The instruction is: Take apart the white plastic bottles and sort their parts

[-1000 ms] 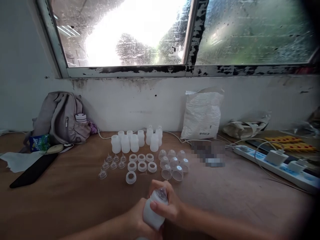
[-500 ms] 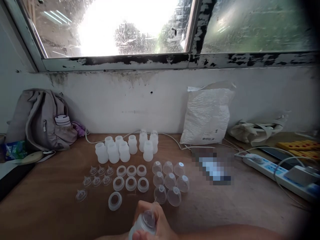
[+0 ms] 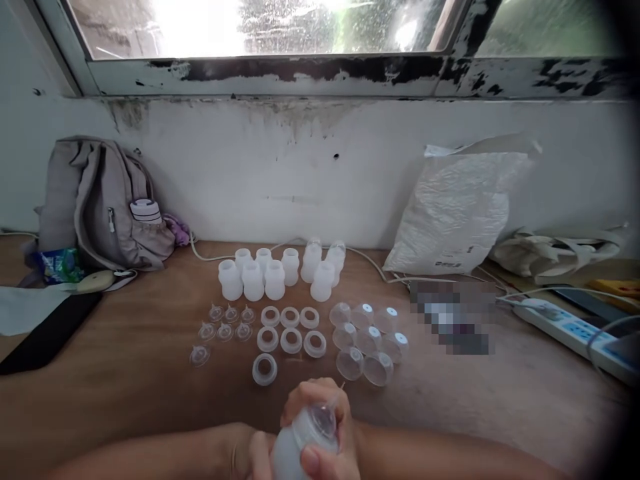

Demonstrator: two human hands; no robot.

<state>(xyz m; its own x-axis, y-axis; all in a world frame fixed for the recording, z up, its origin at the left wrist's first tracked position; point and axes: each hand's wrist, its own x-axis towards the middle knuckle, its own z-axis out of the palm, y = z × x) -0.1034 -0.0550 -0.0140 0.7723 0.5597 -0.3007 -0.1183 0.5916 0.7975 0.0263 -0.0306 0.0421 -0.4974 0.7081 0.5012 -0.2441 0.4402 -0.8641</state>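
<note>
- Fingers (image 3: 306, 396) of the right hand (image 3: 346, 430) are wrapped round the top of a milky bottle (image 3: 290, 455), with the thumb (image 3: 311, 459) lying across its near side below the clear teat (image 3: 323, 417).
- The left hand (image 3: 254, 448) is closed on the bottle's lower left side, partly cut off by the bottom edge.
- The bottle is tilted above the near part of the table (image 3: 150, 393), teat pointing up and rightward.
- Half a second ago the left hand was almost out of view; now it shows again, gripping. The loose parts keep their layout, so the work seems to remain on this one bottle.
- Just beyond, a single ring (image 3: 257, 373) lies before two rows of rings (image 3: 301, 341), with loose teats (image 3: 225, 333) to their left and clear domed caps (image 3: 369, 340) to their right.
- Farther back stand upright white bottles (image 3: 275, 281); two at the right have clear tops.
- Against the wall (image 3: 240, 167) rest a backpack (image 3: 70, 180) and a plastic bag (image 3: 455, 207).
</note>
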